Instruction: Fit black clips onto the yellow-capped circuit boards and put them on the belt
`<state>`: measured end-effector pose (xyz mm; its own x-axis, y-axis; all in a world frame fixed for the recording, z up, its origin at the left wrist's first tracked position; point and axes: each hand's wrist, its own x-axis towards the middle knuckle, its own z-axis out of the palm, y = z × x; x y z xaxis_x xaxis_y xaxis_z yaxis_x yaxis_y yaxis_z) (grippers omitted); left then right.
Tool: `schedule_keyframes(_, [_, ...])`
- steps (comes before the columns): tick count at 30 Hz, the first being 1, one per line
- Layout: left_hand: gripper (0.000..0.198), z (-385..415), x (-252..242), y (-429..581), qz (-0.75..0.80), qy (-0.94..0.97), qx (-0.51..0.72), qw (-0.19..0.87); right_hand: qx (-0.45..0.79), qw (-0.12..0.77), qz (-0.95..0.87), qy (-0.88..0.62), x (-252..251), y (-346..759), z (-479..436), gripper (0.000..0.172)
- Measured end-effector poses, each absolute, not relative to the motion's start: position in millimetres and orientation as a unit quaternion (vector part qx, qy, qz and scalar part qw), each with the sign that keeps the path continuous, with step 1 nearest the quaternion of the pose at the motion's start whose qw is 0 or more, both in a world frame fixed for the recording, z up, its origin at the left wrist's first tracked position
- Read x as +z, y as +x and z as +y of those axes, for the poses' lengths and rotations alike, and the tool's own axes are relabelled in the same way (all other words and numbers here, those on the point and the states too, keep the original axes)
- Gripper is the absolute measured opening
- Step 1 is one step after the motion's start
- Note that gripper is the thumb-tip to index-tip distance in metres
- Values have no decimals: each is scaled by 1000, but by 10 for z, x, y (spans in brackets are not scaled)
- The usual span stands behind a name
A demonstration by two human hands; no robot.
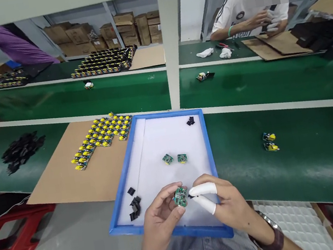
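My left hand [164, 217] grips a small green circuit board [180, 197] by its edges, component side up. Just right of it, my right hand [224, 200] pinches a small black piece [191, 196] between thumb and forefinger, both in white finger cots. I cannot tell whether that piece touches the board. Beneath both hands is a white tray with a blue rim [210, 147]. Two more circuit boards [182, 158] lie in its middle. Small black pieces sit at the tray's lower left [135, 207] and in its upper right corner [190, 121].
On cardboard [68, 177] at left stand rows of boards with yellow parts [105, 132], beside a black heap [23, 150]. Two boards [271, 147] lie on the green surface at right. A post [172, 57] rises behind the tray; two people work beyond a green belt [235, 85].
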<state>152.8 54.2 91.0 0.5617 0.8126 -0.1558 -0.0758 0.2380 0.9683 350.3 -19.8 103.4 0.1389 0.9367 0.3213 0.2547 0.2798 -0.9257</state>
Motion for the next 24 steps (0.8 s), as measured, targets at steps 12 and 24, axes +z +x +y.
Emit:
schedule_keyframes(12, [32, 509, 975, 1742, 364, 586, 293, 662, 283, 578, -556, -526, 946, 3538, -293, 29])
schedule_keyframes(24, [28, 493, 866, 1723, 355, 560, 297, 688, 362, 553, -524, -538, 975, 3539, -305, 28])
